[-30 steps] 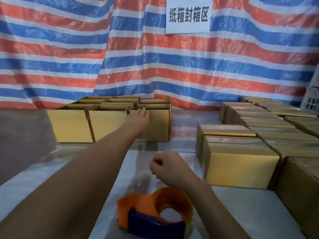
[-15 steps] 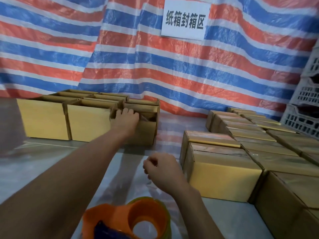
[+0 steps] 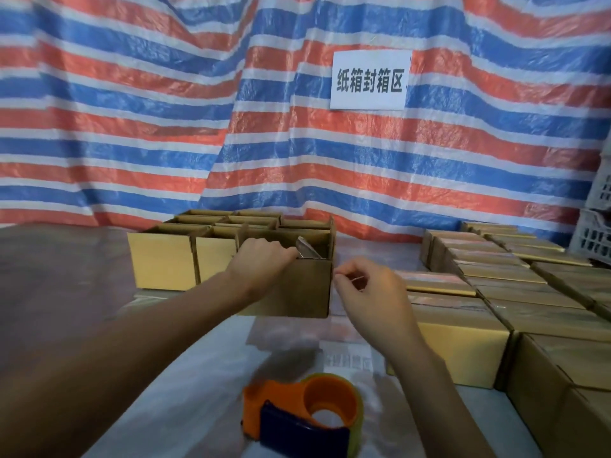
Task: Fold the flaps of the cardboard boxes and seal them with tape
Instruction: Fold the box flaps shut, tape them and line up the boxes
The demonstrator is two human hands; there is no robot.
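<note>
**Left hand on the box rim, right hand curled beside it**

The left hand (image 3: 264, 262) grips the box (image 3: 297, 289) by its near top edge. The fingers are hooked over the rim and into the opening, with the knuckles facing the camera. This box is open at the top and stands at the right end of the front row of open boxes (image 3: 162, 259), toward the back of the table (image 3: 185, 391). A shiny piece (image 3: 307, 252) shows inside it, just past the fingers.

The right hand (image 3: 373, 289) hovers just beside the box's right corner without touching it. Its fingers are curled and the thumb meets the forefinger, but I cannot tell whether they pinch anything.

The dispenser (image 3: 297, 414) – orange, with a dark blue grip – lies on the table near the bottom edge, between the two forearms and apart from both hands.

Closed boxes (image 3: 463, 345) stand in rows on the right side of the table, close to the right forearm.

Behind it all hangs a red, white and blue striped tarp (image 3: 132, 127) with a white sign (image 3: 368, 79) on it – and white crates (image 3: 600, 233) show at the far right edge.
</note>
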